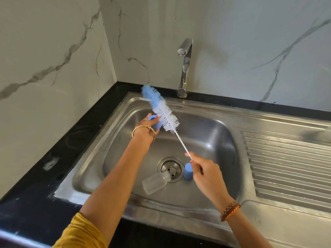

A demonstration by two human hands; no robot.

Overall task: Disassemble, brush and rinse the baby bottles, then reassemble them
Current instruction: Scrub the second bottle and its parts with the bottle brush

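The baby bottle [155, 183] lies on its side low in the middle of the frame, on the sink [206, 199] floor with its open neck against the drain [171, 169]. It looks like thin clear plastic: light, fairly stiff, probably slick when wet, so best taken round the barrel. Just right of the drain a blue cap [187, 171] stands on the basin floor. Above it the right hand [206, 173] pinches the wire handle of the bottle brush [161, 110], which slants up toward the upper left; the wire will likely flex, the bristles are soft. Farther up, left of centre, the left hand [146, 130] grips a small blue piece [155, 122], touching the bristles. Beyond, the tap [184, 67] stands at the black surface [59, 154].
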